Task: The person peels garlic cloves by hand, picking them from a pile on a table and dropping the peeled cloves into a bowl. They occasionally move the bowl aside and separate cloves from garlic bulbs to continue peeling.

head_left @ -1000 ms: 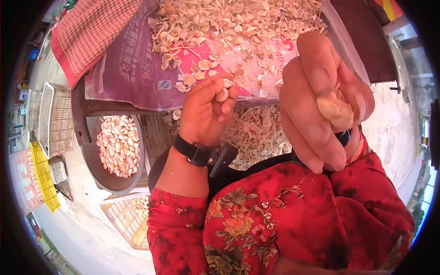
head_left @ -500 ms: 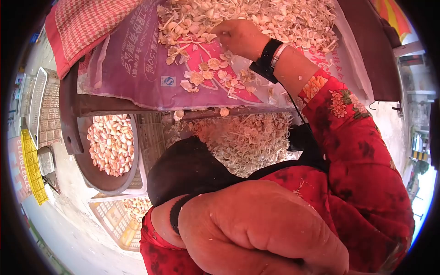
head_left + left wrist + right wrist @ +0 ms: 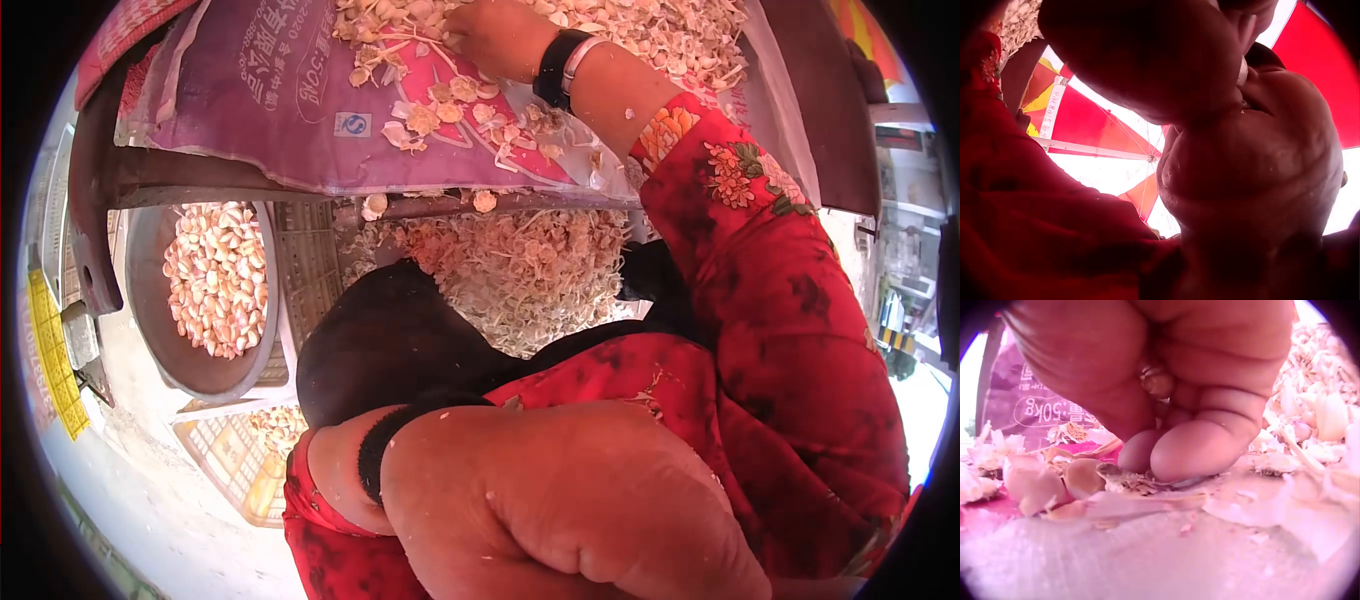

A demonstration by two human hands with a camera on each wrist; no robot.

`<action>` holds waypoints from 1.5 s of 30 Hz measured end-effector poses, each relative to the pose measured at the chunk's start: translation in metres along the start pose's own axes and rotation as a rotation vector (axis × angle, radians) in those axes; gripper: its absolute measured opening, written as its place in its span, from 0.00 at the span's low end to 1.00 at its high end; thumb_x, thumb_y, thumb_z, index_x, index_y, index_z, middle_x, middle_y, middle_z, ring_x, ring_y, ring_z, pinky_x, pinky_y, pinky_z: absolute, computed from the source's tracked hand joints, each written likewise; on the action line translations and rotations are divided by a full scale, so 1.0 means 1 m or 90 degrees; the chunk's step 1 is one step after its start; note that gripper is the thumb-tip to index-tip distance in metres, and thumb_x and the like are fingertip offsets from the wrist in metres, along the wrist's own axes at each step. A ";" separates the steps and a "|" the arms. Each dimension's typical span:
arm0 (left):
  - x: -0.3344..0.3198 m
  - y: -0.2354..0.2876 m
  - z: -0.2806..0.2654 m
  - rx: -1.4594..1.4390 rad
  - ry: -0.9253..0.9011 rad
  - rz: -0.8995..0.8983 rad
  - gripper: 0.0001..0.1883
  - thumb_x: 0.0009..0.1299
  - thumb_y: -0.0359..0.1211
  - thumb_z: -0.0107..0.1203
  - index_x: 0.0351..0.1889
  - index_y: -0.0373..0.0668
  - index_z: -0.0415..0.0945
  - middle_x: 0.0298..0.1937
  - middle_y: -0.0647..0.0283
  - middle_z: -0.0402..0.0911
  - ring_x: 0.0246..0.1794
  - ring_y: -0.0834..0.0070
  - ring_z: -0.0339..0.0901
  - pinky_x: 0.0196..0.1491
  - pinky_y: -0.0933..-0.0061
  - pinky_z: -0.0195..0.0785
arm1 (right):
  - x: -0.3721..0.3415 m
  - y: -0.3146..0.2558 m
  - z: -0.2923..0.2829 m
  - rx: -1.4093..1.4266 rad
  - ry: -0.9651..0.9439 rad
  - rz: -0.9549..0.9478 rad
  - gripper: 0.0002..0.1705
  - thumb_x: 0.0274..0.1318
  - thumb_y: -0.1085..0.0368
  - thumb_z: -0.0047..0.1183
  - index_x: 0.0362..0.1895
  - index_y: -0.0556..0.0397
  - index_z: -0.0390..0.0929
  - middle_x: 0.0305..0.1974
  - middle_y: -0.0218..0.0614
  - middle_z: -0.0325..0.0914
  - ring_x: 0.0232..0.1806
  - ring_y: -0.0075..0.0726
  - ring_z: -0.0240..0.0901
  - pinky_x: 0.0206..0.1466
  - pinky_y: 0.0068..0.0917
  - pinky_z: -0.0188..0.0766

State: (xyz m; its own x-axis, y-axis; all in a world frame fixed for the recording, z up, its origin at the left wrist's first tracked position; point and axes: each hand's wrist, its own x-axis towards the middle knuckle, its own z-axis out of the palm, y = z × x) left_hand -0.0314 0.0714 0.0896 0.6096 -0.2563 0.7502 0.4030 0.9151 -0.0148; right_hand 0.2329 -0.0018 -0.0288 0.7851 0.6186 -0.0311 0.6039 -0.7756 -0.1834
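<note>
In the right wrist view, my right hand (image 3: pixel 1210 387) curls its fingers, with a small rounded piece, apparently a garlic clove (image 3: pixel 1159 384), tucked behind them. Its fingertips (image 3: pixel 1185 453) press down among garlic cloves (image 3: pixel 1035 484) and dry skins (image 3: pixel 1260 503) on the sack. The head view has this right hand (image 3: pixel 495 40) at the near edge of the garlic heap (image 3: pixel 660 45). My left hand (image 3: pixel 560 500) is raised close under the head camera, its fingers hidden there. In the left wrist view the left hand (image 3: pixel 1147 56) is at the mouth, a pale bit of garlic (image 3: pixel 1243 72) showing by its fingertips.
The purple printed sack (image 3: pixel 210 130) covers the table, whose dark frame (image 3: pixel 200 180) has a leg at the left. Below stand a grey basin (image 3: pixel 150 310) of cloves and a plastic crate (image 3: pixel 220 465). Garlic skins (image 3: pixel 540 280) pile up beneath the table. A red umbrella (image 3: pixel 1097 122) spans overhead.
My right hand has gone from close before the camera to the heap. The left hand, earlier holding cloves over the table edge, has come up near the head. The head view has shifted slightly.
</note>
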 end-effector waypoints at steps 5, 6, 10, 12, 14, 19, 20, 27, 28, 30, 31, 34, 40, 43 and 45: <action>0.000 0.003 0.000 0.021 0.009 -0.022 0.19 0.70 0.26 0.48 0.53 0.18 0.65 0.31 0.50 0.77 0.24 0.73 0.74 0.25 0.80 0.65 | -0.012 0.001 -0.003 0.116 0.027 0.035 0.15 0.51 0.66 0.49 0.44 0.54 0.77 0.36 0.49 0.79 0.41 0.52 0.76 0.45 0.41 0.72; 0.000 0.005 0.000 0.029 0.013 -0.030 0.19 0.70 0.27 0.48 0.53 0.19 0.65 0.31 0.50 0.77 0.24 0.74 0.73 0.25 0.81 0.64 | -0.014 0.004 -0.001 0.129 0.043 0.026 0.15 0.52 0.65 0.50 0.44 0.54 0.76 0.36 0.48 0.79 0.41 0.52 0.76 0.44 0.40 0.72; 0.005 0.013 -0.003 0.093 0.035 -0.091 0.20 0.70 0.29 0.48 0.52 0.19 0.65 0.28 0.51 0.76 0.20 0.77 0.71 0.22 0.82 0.61 | -0.029 0.007 -0.008 0.252 0.093 0.012 0.13 0.54 0.61 0.54 0.41 0.55 0.77 0.28 0.41 0.79 0.29 0.40 0.77 0.34 0.35 0.72; 0.004 0.023 -0.009 0.152 0.087 -0.155 0.20 0.70 0.30 0.48 0.52 0.20 0.65 0.27 0.52 0.76 0.19 0.79 0.69 0.21 0.83 0.59 | -0.052 -0.012 -0.038 0.404 0.015 0.105 0.10 0.55 0.63 0.54 0.38 0.56 0.78 0.21 0.35 0.77 0.23 0.32 0.75 0.28 0.29 0.70; 0.002 0.042 -0.011 0.174 0.232 -0.236 0.20 0.70 0.32 0.48 0.52 0.21 0.65 0.26 0.51 0.75 0.15 0.80 0.66 0.18 0.83 0.57 | -0.065 -0.011 -0.049 0.505 -0.043 0.106 0.13 0.55 0.62 0.55 0.41 0.57 0.76 0.19 0.30 0.75 0.20 0.21 0.70 0.24 0.21 0.66; -0.009 0.055 -0.050 0.152 0.617 -0.244 0.13 0.71 0.36 0.44 0.44 0.35 0.70 0.30 0.56 0.74 0.16 0.80 0.62 0.17 0.83 0.56 | -0.100 -0.015 -0.071 0.691 -0.111 0.065 0.13 0.56 0.64 0.55 0.44 0.56 0.74 0.24 0.29 0.75 0.21 0.20 0.69 0.25 0.21 0.66; -0.012 0.055 -0.055 0.181 0.663 -0.245 0.12 0.71 0.37 0.44 0.43 0.37 0.70 0.30 0.57 0.74 0.17 0.80 0.63 0.17 0.83 0.56 | -0.106 -0.018 -0.076 0.708 -0.118 0.056 0.13 0.56 0.64 0.55 0.43 0.57 0.74 0.24 0.29 0.74 0.21 0.20 0.69 0.25 0.21 0.66; -0.017 0.045 -0.083 0.285 0.721 -0.251 0.11 0.71 0.37 0.45 0.36 0.40 0.71 0.32 0.61 0.77 0.24 0.77 0.71 0.18 0.82 0.58 | -0.158 -0.049 -0.133 0.743 -0.179 -0.065 0.12 0.54 0.71 0.57 0.44 0.58 0.77 0.26 0.29 0.75 0.23 0.22 0.71 0.26 0.20 0.66; -0.015 0.041 -0.083 0.315 0.688 -0.255 0.10 0.71 0.36 0.45 0.34 0.40 0.72 0.31 0.61 0.77 0.24 0.78 0.72 0.18 0.81 0.58 | -0.162 -0.056 -0.144 0.700 -0.169 -0.220 0.12 0.53 0.71 0.58 0.43 0.57 0.78 0.27 0.31 0.76 0.24 0.25 0.72 0.26 0.21 0.67; -0.032 0.029 -0.099 0.593 0.568 -0.220 0.11 0.71 0.37 0.45 0.33 0.39 0.71 0.31 0.62 0.76 0.24 0.80 0.71 0.18 0.82 0.58 | -0.172 -0.069 -0.156 0.631 -0.152 -0.452 0.12 0.52 0.71 0.59 0.42 0.57 0.79 0.27 0.34 0.77 0.26 0.28 0.73 0.26 0.23 0.68; -0.029 0.035 -0.101 0.434 0.661 -0.252 0.11 0.71 0.37 0.45 0.33 0.39 0.71 0.31 0.62 0.76 0.23 0.80 0.71 0.18 0.82 0.58 | -0.177 -0.075 -0.159 0.615 -0.152 -0.487 0.12 0.51 0.71 0.60 0.42 0.57 0.79 0.27 0.34 0.77 0.26 0.28 0.73 0.27 0.23 0.68; -0.020 0.042 -0.105 0.260 0.734 -0.295 0.11 0.72 0.37 0.44 0.34 0.38 0.71 0.31 0.61 0.76 0.24 0.79 0.71 0.20 0.82 0.58 | -0.187 -0.086 -0.155 0.592 -0.149 -0.519 0.12 0.51 0.71 0.60 0.42 0.57 0.79 0.28 0.34 0.77 0.26 0.29 0.73 0.27 0.24 0.69; -0.022 0.046 -0.109 0.286 0.707 -0.300 0.11 0.72 0.37 0.44 0.38 0.38 0.70 0.34 0.60 0.75 0.27 0.77 0.70 0.21 0.81 0.59 | -0.191 -0.094 -0.143 0.617 -0.133 -0.512 0.12 0.51 0.70 0.60 0.41 0.57 0.79 0.28 0.35 0.77 0.27 0.31 0.74 0.27 0.25 0.69; -0.021 0.046 -0.108 0.285 0.717 -0.307 0.11 0.71 0.37 0.44 0.38 0.38 0.70 0.34 0.60 0.75 0.26 0.77 0.70 0.21 0.80 0.58 | -0.192 -0.094 -0.139 0.632 -0.122 -0.504 0.12 0.51 0.70 0.60 0.41 0.57 0.79 0.28 0.35 0.77 0.27 0.31 0.74 0.28 0.25 0.69; -0.017 0.046 -0.107 0.305 0.723 -0.313 0.11 0.71 0.37 0.44 0.38 0.38 0.70 0.33 0.60 0.75 0.26 0.77 0.70 0.20 0.80 0.58 | -0.192 -0.095 -0.135 0.650 -0.112 -0.504 0.12 0.51 0.70 0.60 0.41 0.57 0.79 0.28 0.35 0.77 0.28 0.32 0.74 0.28 0.25 0.70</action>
State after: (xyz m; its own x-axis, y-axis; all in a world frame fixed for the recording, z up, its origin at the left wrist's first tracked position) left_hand 0.0496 0.0852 0.0055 0.7931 -0.4922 -0.3588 0.6083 0.6108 0.5068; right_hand 0.0439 -0.0640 0.1269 0.1916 0.9294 0.3155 0.4538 0.2012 -0.8681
